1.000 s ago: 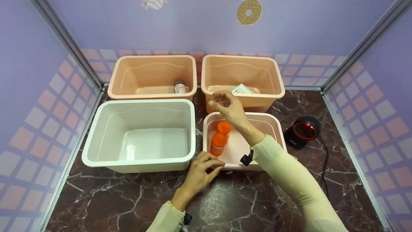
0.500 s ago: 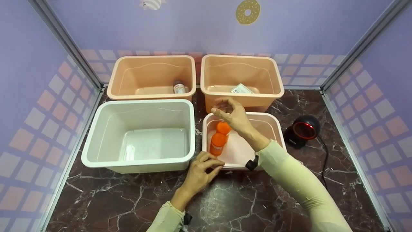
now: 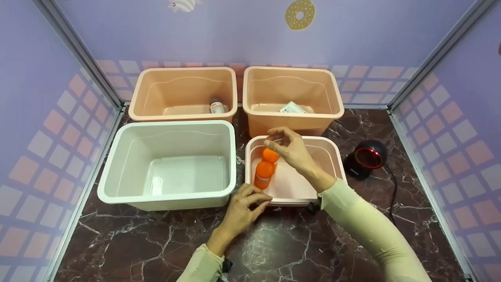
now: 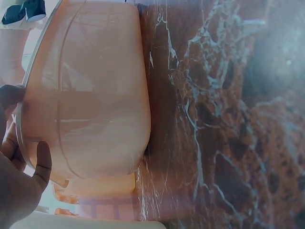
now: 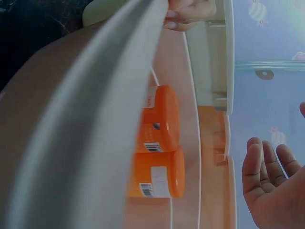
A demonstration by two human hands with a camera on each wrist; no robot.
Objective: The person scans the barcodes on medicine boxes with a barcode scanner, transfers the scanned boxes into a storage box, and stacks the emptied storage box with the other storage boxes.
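Inside the front pink bin [image 3: 291, 182], two orange-capped bottles [image 3: 265, 170] stand one behind the other at its left side. The right wrist view shows both orange bottles [image 5: 158, 174] with barcode labels. The left hand [image 3: 238, 210] pinches this bin's rim near the front left corner; in the left wrist view its thumb lies against the outer wall of the bin [image 4: 100, 95]. Over the back part of the bin hovers the right hand [image 3: 295, 153], fingers loosely bent and holding nothing, just above the rear bottle's cap [image 3: 270, 155].
A white bin [image 3: 168, 197] stands to the left. Behind are two peach bins; the left one [image 3: 182, 117] holds a dark-capped bottle [image 3: 216, 106], the right one [image 3: 293, 114] a white box [image 3: 291, 107]. A black scanner [image 3: 366, 158] with a red light stands at right.
The right hand has moved down and toward the person, from the back right bin's rim to above the pink bin. The left hand has stayed on the rim.
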